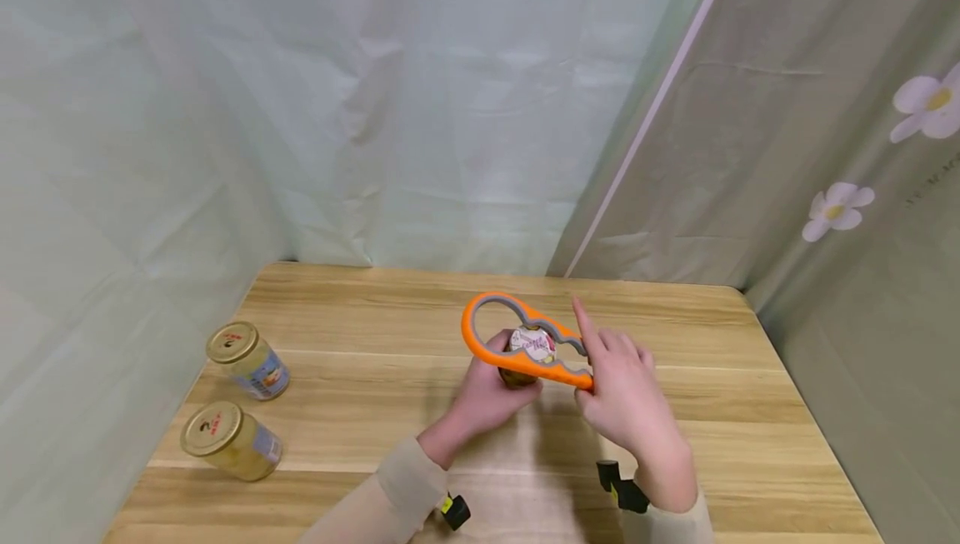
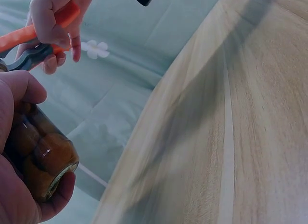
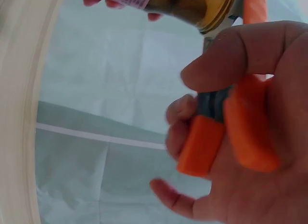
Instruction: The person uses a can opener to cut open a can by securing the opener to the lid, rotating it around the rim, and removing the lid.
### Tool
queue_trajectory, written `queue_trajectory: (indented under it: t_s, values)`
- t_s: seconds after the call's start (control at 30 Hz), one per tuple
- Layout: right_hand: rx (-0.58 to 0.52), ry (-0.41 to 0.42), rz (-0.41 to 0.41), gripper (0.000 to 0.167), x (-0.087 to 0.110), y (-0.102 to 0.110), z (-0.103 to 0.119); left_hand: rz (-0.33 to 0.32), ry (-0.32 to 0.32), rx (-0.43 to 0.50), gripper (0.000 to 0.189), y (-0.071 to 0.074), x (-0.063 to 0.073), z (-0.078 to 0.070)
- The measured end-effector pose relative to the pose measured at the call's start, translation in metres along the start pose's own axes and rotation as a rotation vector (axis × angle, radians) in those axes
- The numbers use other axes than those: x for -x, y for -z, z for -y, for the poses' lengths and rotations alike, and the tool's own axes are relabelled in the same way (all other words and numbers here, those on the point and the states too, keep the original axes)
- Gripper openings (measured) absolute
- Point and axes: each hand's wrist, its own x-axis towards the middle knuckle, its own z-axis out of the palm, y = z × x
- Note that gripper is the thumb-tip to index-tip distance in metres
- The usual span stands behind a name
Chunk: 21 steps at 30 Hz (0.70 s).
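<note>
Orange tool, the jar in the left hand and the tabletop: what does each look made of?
Orange tool: probably molded plastic, evenly colored with low shine; its scalloped grey lining may be rubber.
Jar: likely glossy glass, being see-through with bright highlights.
Tabletop: smooth pale wood or wood-look laminate; grain shows, but the surface alone can't settle which.

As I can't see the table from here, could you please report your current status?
Left hand grips dark jar. Right hand holds orange opener, jar's lid between its arms. Two pale jars off to the left, out of the way.
</note>
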Motion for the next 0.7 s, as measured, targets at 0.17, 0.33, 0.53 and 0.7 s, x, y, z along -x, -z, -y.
queue_trajectory:
  t_s: [0.17,0.33,0.53,0.7]
  values:
    - [0.038,-0.041,0.010,0.116,0.003,0.001,0.009,-0.001,-0.031,-0.013,0.056,-0.001,-0.001,0.016]
    - [0.030,-0.091,0.019,0.118,0.003,-0.002,0.017,0.015,-0.035,-0.024,0.056,0.003,-0.003,0.021]
    - [0.028,-0.153,0.038,0.118,0.005,-0.002,0.026,0.042,-0.019,-0.061,0.057,0.008,-0.003,0.017]
    - [0.112,-0.111,0.056,0.118,0.003,0.001,0.032,0.059,0.021,-0.013,0.062,0.012,-0.002,0.017]
